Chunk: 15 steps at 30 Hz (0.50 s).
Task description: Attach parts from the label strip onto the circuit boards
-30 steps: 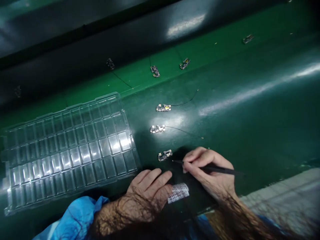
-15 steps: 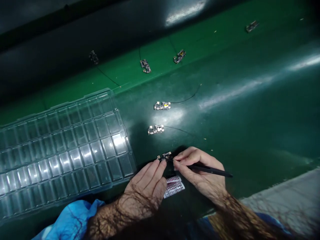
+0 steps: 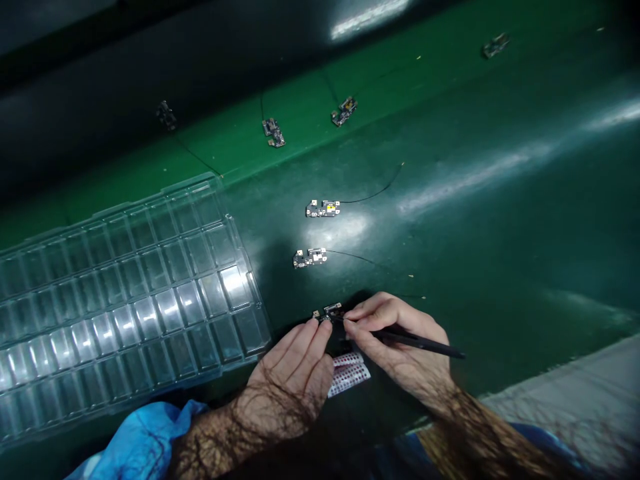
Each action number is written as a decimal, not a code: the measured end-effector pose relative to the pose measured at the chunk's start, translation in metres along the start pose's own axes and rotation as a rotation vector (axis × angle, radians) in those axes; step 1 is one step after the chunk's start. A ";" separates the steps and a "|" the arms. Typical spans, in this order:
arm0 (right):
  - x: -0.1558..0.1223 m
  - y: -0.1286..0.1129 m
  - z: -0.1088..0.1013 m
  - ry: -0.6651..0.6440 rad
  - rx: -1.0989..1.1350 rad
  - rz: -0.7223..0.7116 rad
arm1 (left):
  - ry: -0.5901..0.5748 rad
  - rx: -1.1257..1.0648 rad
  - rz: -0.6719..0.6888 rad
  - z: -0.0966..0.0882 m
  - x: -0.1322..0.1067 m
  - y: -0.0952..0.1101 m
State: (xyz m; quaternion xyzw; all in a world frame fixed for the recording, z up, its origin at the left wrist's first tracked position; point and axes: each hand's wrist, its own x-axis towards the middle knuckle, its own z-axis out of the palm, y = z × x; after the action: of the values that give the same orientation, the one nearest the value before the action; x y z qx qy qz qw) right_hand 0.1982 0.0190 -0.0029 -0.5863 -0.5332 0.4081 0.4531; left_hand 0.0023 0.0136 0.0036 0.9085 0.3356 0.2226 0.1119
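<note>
My left hand (image 3: 293, 373) lies with its fingers stretched out, the fingertips pressing on the near edge of a small circuit board (image 3: 332, 309). The fingers cover part of that board. In a pen-like grip, my right hand (image 3: 395, 333) is closed around black tweezers (image 3: 425, 343). Their tip points left at the same board; whether it touches or carries anything is too small to tell. Partly under my left thumb, a sheet with rows of dark red dots (image 3: 351, 375) rests on the green mat.
A clear compartment tray (image 3: 125, 287) stands on the left. Two boards with thin black wires, one upper (image 3: 323, 209) and one lower (image 3: 310, 257), lie beyond my hands. Several more boards, including one (image 3: 273, 133), are along the far green strip (image 3: 305, 137). Pale cloth (image 3: 575, 400) shows lower right.
The view has shifted slightly, so the far boards appear further left. Both hands stay at the board, with the tweezers in nearly the same place.
</note>
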 end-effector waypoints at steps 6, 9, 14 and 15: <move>0.004 -0.005 0.001 -0.004 -0.018 -0.020 | -0.010 0.022 -0.019 -0.001 0.002 0.000; 0.003 -0.004 0.001 -0.008 -0.020 -0.047 | 0.009 0.056 -0.031 -0.002 0.004 0.001; 0.003 -0.003 0.001 0.002 -0.016 -0.067 | 0.013 0.096 -0.048 0.001 0.003 0.004; 0.003 -0.002 0.001 0.003 -0.009 -0.067 | 0.013 0.102 -0.057 0.002 0.003 0.005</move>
State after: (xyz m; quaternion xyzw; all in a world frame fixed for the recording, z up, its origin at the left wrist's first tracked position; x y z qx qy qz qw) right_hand 0.1972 0.0222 -0.0011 -0.5708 -0.5539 0.3891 0.4647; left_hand 0.0080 0.0120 0.0045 0.9017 0.3727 0.2079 0.0698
